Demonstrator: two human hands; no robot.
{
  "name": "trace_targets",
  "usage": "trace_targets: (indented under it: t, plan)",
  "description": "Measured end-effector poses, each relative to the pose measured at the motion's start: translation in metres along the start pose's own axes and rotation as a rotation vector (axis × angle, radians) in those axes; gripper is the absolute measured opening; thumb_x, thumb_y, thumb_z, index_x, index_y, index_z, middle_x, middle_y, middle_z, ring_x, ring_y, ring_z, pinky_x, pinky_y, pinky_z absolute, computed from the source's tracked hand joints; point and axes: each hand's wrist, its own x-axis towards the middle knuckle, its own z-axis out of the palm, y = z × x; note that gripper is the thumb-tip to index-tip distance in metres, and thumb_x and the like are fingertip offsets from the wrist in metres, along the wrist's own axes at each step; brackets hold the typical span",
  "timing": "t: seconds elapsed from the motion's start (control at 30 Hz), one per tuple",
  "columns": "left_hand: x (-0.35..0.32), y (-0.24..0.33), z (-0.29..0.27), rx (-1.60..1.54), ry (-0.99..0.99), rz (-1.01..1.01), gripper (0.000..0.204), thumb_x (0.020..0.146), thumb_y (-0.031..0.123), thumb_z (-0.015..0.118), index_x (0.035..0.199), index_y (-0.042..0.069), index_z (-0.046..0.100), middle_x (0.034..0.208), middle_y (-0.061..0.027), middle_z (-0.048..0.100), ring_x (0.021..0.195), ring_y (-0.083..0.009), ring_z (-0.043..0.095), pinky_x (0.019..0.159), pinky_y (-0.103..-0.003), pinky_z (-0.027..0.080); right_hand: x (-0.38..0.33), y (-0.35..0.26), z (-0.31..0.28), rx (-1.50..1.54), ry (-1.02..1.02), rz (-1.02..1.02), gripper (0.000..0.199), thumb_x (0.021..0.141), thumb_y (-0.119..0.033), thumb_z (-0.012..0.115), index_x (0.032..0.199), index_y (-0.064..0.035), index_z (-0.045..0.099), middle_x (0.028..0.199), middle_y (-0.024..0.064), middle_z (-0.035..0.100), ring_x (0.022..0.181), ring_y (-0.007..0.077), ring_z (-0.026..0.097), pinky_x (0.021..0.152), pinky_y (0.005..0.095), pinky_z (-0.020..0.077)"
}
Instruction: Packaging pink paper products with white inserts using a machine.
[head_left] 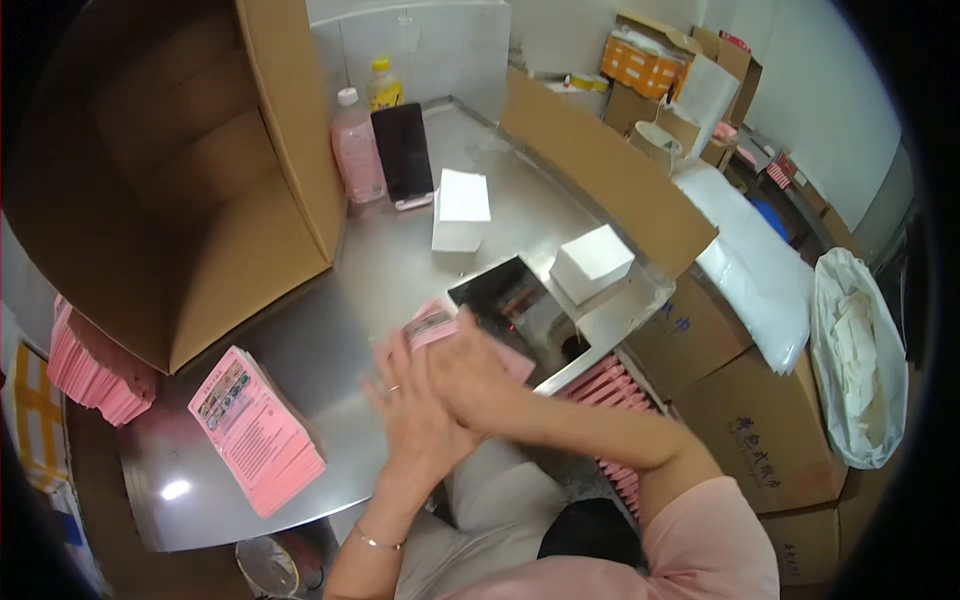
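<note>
At the near edge of the steel counter (pixel 330 340), a pink printed leaflet (pixel 440 325) lies flat under both hands. The right hand (pixel 480 385) lies across the left hand (pixel 415 425), palms down, fingers extended and nearly flat rather than curled; whether any finger pinches the leaflet cannot be told, as the hands cover most of it. Only its far corner shows, beside a dark recessed tray (pixel 510 305) set in the counter.

Judged from the layout, the work is part-way through. A stack of pink leaflets (pixel 258 432) sits to the left on the counter, well apart from the hands, and a further pile of pink sheets (pixel 95 375) lies below the large open carton (pixel 190 190). More pink pieces stand on edge in a box (pixel 610 385) at the right, just below the counter edge. Two white boxes (pixel 461 208) stand further back, near a dark phone (pixel 403 152) and a pink bottle (pixel 357 150).
</note>
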Motion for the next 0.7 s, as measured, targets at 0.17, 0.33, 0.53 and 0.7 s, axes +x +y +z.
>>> trace_targets:
  t: [0.17, 0.33, 0.53, 0.7]
  plan:
    - [0.005, -0.003, 0.000, 0.109, -0.036, -0.046, 0.062, 0.073, 0.040, 0.073, 0.123, 0.008, 0.059, 0.146, -0.0231, 0.039, 0.128, -0.0466, 0.039, 0.098, -0.058, 0.032, -0.040, 0.034, -0.027, -0.183, 0.412, 0.054, 0.034, 0.075, -0.009, 0.065, 0.108, 0.0009, 0.061, 0.093, 0.0119, 0.062, 0.090, 0.0330, 0.061, 0.095, 0.0478, 0.0435]
    - [0.009, 0.007, 0.007, 0.105, 0.048, -0.074, 0.050, 0.077, 0.043, 0.072, 0.115, 0.012, 0.066, 0.125, -0.0214, 0.054, 0.108, -0.0390, 0.049, 0.084, -0.048, 0.036, -0.065, 0.122, -0.067, -0.768, 0.362, 0.530, 0.027, 0.084, -0.018, 0.068, 0.106, -0.0018, 0.066, 0.089, 0.0128, 0.057, 0.089, 0.0315, 0.054, 0.079, 0.0439, 0.0428]
    - [0.009, 0.001, 0.005, 0.139, 0.148, 0.071, 0.046, 0.077, 0.047, 0.073, 0.106, 0.011, 0.065, 0.118, -0.0141, 0.057, 0.104, -0.0342, 0.050, 0.081, -0.046, 0.037, -0.072, 0.137, -0.064, -0.382, 0.438, 0.568, 0.014, 0.088, -0.014, 0.063, 0.089, -0.0024, 0.070, 0.089, 0.0138, 0.057, 0.087, 0.0306, 0.055, 0.075, 0.0443, 0.0452]
    - [0.008, 0.019, -0.001, 0.165, -0.013, 0.015, 0.048, 0.078, 0.046, 0.072, 0.109, 0.011, 0.065, 0.117, -0.0115, 0.058, 0.098, -0.0310, 0.051, 0.077, -0.046, 0.036, -0.078, 0.131, -0.067, -0.395, 0.516, 0.486, 0.024, 0.082, -0.002, 0.060, 0.104, -0.0013, 0.068, 0.097, 0.0166, 0.060, 0.091, 0.0349, 0.057, 0.080, 0.0443, 0.0473]
